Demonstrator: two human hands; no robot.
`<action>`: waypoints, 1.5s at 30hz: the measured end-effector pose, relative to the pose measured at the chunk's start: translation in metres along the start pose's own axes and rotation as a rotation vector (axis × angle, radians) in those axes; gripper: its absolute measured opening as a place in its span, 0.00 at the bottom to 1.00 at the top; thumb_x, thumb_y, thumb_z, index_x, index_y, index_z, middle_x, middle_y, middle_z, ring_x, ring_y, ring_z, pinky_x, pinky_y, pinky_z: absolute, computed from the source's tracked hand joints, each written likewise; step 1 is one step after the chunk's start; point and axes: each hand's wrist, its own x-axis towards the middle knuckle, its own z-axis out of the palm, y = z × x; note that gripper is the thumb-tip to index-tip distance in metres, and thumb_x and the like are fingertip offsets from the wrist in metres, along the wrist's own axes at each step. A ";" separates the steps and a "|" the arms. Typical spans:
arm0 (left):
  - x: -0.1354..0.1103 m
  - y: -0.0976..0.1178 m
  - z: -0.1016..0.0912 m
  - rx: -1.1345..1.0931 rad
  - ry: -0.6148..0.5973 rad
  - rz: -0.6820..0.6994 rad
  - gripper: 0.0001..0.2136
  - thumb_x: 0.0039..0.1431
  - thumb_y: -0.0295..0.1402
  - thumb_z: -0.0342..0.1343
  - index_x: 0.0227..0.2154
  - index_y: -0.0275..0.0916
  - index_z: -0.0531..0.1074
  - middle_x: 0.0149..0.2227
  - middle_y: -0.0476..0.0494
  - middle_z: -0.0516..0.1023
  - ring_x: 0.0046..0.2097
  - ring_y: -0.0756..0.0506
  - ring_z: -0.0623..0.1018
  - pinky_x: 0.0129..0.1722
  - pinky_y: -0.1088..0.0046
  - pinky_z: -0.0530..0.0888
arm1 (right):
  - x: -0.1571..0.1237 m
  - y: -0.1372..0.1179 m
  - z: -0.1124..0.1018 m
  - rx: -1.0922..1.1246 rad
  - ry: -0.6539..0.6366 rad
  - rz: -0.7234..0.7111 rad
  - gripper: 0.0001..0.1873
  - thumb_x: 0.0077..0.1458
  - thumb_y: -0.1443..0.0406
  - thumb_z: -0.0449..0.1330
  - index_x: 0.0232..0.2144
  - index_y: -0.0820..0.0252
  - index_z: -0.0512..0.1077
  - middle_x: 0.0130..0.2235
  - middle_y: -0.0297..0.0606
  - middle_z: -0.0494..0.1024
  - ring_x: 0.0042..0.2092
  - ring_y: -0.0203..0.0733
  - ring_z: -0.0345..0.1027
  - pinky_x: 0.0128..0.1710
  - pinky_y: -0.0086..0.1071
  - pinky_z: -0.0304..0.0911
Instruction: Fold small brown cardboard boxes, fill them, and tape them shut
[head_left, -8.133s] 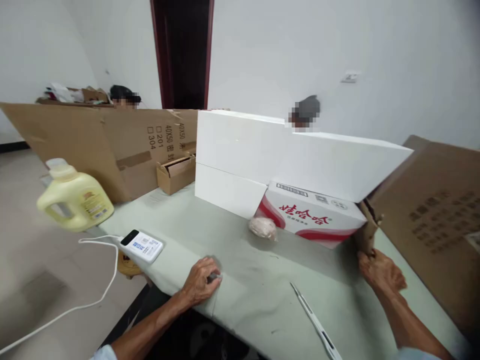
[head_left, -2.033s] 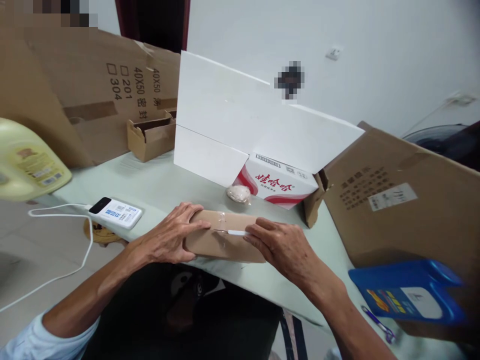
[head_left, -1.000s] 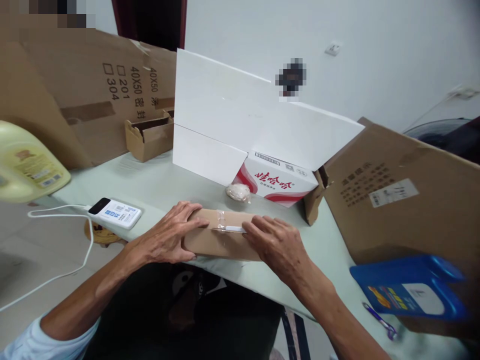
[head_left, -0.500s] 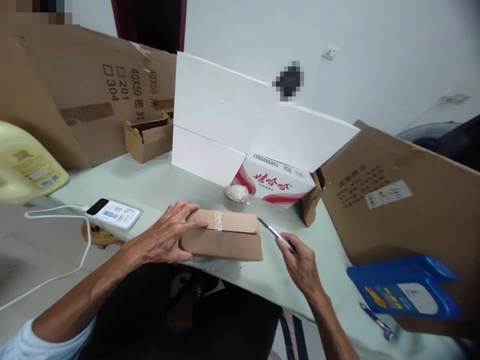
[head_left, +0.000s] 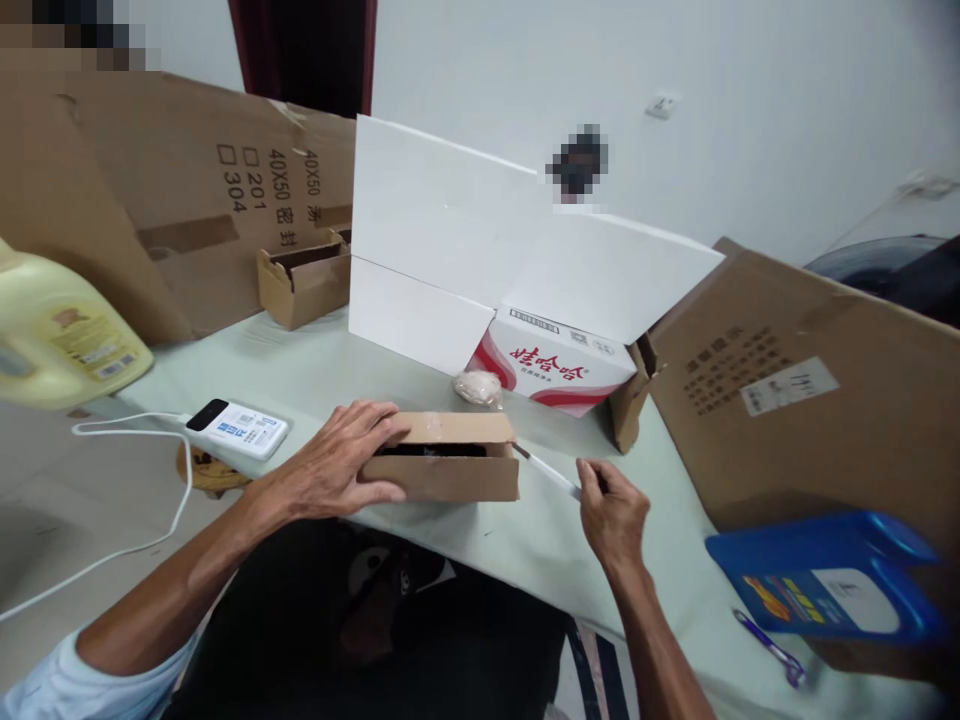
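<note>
A small brown cardboard box (head_left: 457,478) lies on the pale green table (head_left: 330,370) near its front edge. Its lid flap stands slightly lifted, with a dark gap under it. My left hand (head_left: 337,465) grips the box's left end, fingers over the top and thumb on the front. My right hand (head_left: 611,510) is closed on a thin white-handled knife (head_left: 549,470), whose tip touches the box's right end.
Behind stand a white panel (head_left: 480,230), a red-and-white carton (head_left: 555,365), a small wrapped lump (head_left: 477,388) and an open little box (head_left: 304,280). A power bank (head_left: 238,428) with cable lies left, a yellow jug (head_left: 60,335) beyond. Right: large cardboard (head_left: 817,390), blue container (head_left: 825,590), purple scissors (head_left: 772,650).
The knife has left the tape on the box top and now meets the box's right end. The lid flap has lifted, showing a gap. My left hand stays on the box.
</note>
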 end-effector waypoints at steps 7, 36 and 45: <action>0.020 -0.007 0.002 -0.081 0.130 -0.012 0.12 0.79 0.38 0.50 0.56 0.41 0.73 0.60 0.36 0.80 0.59 0.37 0.79 0.58 0.54 0.73 | -0.030 0.036 0.035 0.002 0.016 0.056 0.38 0.65 0.34 0.50 0.20 0.56 0.73 0.20 0.38 0.73 0.23 0.42 0.65 0.24 0.36 0.60; 0.026 0.006 0.020 -0.060 0.296 0.080 0.10 0.75 0.27 0.52 0.54 0.40 0.73 0.60 0.35 0.81 0.60 0.37 0.79 0.55 0.59 0.70 | -0.024 -0.166 0.041 0.154 -0.276 -0.602 0.06 0.73 0.66 0.62 0.41 0.54 0.79 0.39 0.36 0.85 0.44 0.45 0.78 0.53 0.42 0.60; 0.030 0.024 0.009 -0.079 0.257 0.083 0.09 0.66 0.31 0.66 0.48 0.42 0.77 0.61 0.37 0.80 0.60 0.35 0.79 0.54 0.57 0.71 | -0.030 -0.166 0.042 0.214 -0.139 -0.661 0.03 0.73 0.67 0.62 0.43 0.55 0.77 0.39 0.37 0.85 0.42 0.46 0.79 0.50 0.42 0.62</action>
